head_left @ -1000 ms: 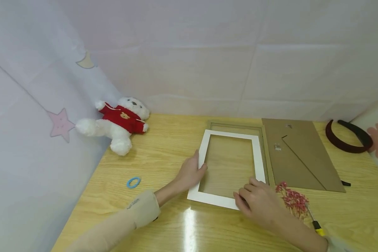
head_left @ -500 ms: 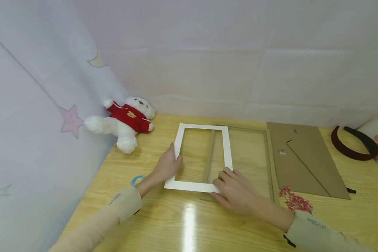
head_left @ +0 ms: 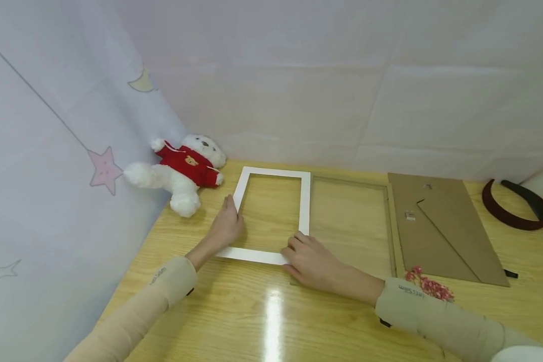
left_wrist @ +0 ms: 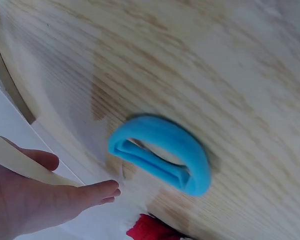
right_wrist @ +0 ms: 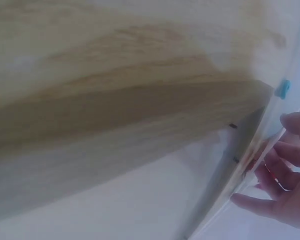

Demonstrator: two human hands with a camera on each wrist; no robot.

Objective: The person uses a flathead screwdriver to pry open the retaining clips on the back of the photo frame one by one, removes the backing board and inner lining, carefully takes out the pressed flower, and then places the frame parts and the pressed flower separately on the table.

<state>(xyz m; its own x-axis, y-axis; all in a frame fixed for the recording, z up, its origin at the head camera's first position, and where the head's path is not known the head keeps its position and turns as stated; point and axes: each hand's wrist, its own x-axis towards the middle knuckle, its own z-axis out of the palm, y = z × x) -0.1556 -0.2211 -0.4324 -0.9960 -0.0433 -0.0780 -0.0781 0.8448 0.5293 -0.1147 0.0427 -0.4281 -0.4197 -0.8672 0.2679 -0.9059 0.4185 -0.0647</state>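
Note:
A white picture mat (head_left: pixel 305 201), a flat border with a rectangular opening, is held by both hands over the table. My left hand (head_left: pixel 226 225) grips its left side, thumb and fingers on either face, as the left wrist view also shows. At the lower right corner my right hand (head_left: pixel 309 261) holds it with curled fingers; in the right wrist view fingers and thumb (right_wrist: pixel 255 204) meet a thin edge. Right beside the mat lies a picture frame (head_left: pixel 391 226) with a clear pane, its lower left part covered by the right hand.
A brown backing board (head_left: pixel 448 236) with a stand lies right of the frame, a dark red headband (head_left: pixel 509 213) beyond it. Pink dried flowers (head_left: pixel 427 286) show above the right sleeve. A white teddy bear (head_left: pixel 187 168) lies back left. Near the left hand is a blue ring (left_wrist: pixel 190 155).
Both hands have carried the mat leftward off the picture frame, which now shows more of its pane. The right sleeve now hides the screwdriver, and the left arm covers the blue ring.

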